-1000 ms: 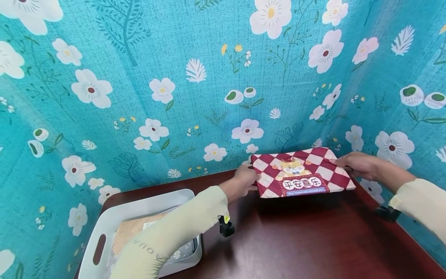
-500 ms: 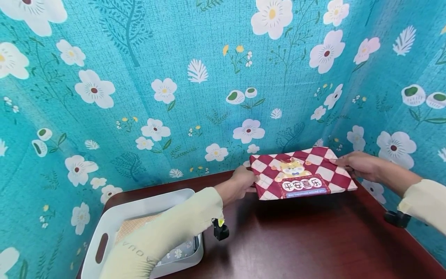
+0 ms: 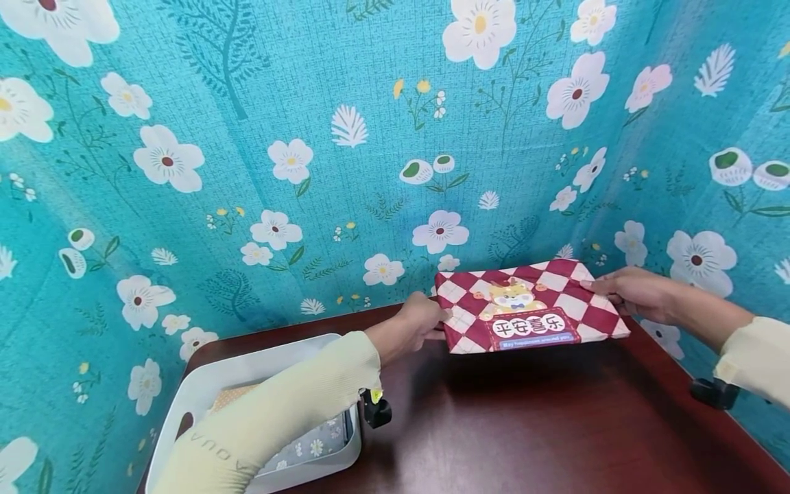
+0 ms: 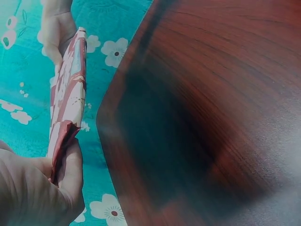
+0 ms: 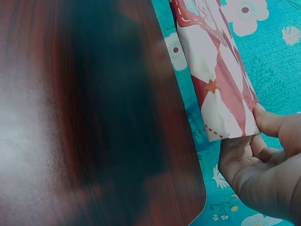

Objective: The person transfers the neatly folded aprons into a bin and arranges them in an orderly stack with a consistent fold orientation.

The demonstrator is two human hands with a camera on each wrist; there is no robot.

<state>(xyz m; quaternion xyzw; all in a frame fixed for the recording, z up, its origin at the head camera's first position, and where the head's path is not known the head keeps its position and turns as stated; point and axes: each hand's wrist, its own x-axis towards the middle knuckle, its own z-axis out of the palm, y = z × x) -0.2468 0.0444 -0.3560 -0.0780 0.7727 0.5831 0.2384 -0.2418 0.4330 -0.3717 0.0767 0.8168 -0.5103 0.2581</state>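
A flat, red-and-cream checked package (image 3: 457, 309) with a cartoon animal and Chinese characters on its top is held level above the table, its shadow below it. My left hand (image 3: 422, 319) pinches its left edge; in the left wrist view the thumb is on one face and fingers are on the other. At the far right corner, my right hand (image 3: 638, 293) grips the opposite edge. The right wrist view shows the right thumb on top of the package (image 5: 221, 89) and the curled fingers (image 5: 237, 155) underneath.
A white plastic bin (image 3: 265, 360) with a side handle hole stands at the table's left, holding a dotted tan item (image 3: 231, 396) and a grey flowered one (image 3: 315, 442). The dark wooden table (image 3: 524, 425) meets a teal flowered cloth (image 3: 345, 226) behind and on the right.
The package has shifted slightly to the left, with its left end swinging a little. My left hand and sleeve have moved left along with it, covering more of the bin; my right hand keeps its grip.
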